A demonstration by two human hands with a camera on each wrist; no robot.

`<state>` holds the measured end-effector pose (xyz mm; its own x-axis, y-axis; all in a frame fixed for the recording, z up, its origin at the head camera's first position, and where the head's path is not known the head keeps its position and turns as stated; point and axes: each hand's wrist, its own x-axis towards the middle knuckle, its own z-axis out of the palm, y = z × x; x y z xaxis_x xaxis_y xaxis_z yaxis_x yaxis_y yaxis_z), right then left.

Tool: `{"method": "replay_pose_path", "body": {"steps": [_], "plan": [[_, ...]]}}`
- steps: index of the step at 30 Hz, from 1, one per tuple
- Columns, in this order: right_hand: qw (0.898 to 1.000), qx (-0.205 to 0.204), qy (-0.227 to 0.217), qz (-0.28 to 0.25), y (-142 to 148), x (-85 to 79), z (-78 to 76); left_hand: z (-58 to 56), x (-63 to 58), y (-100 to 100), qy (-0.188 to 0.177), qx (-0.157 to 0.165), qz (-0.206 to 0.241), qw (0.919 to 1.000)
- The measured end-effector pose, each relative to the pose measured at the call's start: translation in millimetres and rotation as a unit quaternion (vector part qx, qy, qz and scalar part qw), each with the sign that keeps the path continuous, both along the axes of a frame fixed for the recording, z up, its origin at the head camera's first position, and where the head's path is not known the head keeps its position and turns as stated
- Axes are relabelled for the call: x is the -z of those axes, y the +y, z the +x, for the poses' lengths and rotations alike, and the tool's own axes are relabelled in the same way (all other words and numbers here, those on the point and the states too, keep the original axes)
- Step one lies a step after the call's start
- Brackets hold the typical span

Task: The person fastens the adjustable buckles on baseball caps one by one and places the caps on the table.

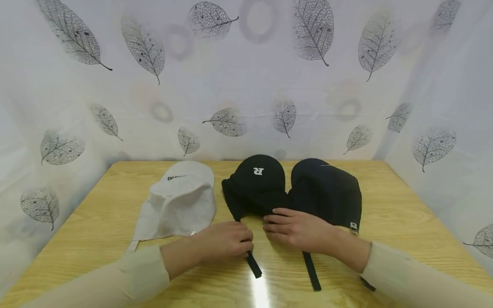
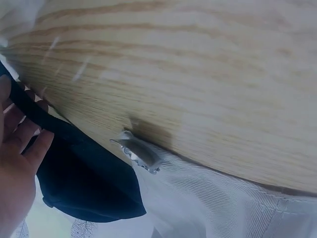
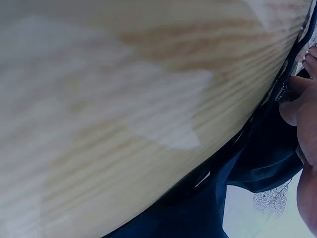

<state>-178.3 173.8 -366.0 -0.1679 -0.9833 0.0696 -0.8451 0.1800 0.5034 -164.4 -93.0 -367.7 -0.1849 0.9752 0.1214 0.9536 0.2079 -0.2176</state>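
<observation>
Three caps lie in a row in the head view, their backs toward me. In the middle is a black cap [image 1: 259, 186] with a white R. My left hand [image 1: 227, 240] pinches its black strap [image 1: 253, 265]; the left wrist view shows the strap [image 2: 29, 106] between thumb and fingers. My right hand [image 1: 298, 229] holds the black cap's right rear edge, with thumb and finger close to a small buckle [image 3: 283, 93] in the right wrist view. A navy cap [image 1: 327, 192] lies partly behind the right hand. To the left sits a white cap [image 1: 185, 201] with dark lettering.
The caps lie on a wooden table [image 1: 389, 205]. A white curtain with leaf prints [image 1: 254, 85] stands behind and along both sides. The navy cap has a small metal buckle [image 1: 354, 229], and another dark strap [image 1: 312, 271] lies below the right hand.
</observation>
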Motion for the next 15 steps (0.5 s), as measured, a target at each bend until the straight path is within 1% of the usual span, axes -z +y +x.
{"method": "replay_pose_path", "body": {"steps": [5,9,12,15], "plan": [[1.000,0.006,0.004,0.006,-5.0,-2.0,-2.3,0.9,0.0,-0.6,0.012,0.002,-0.002,0.9999],[1.000,0.017,0.003,0.012,-7.1,-3.5,-3.5,1.0,0.2,-1.7,0.009,-0.001,0.002,1.0000],[1.000,0.021,0.015,0.017,-6.8,-3.0,-4.6,1.4,0.5,-2.4,0.009,-0.006,0.003,0.9999],[0.999,0.017,0.027,0.013,-5.8,-2.3,-5.9,2.2,-0.3,-3.3,0.003,-0.011,0.001,0.9999]]}}
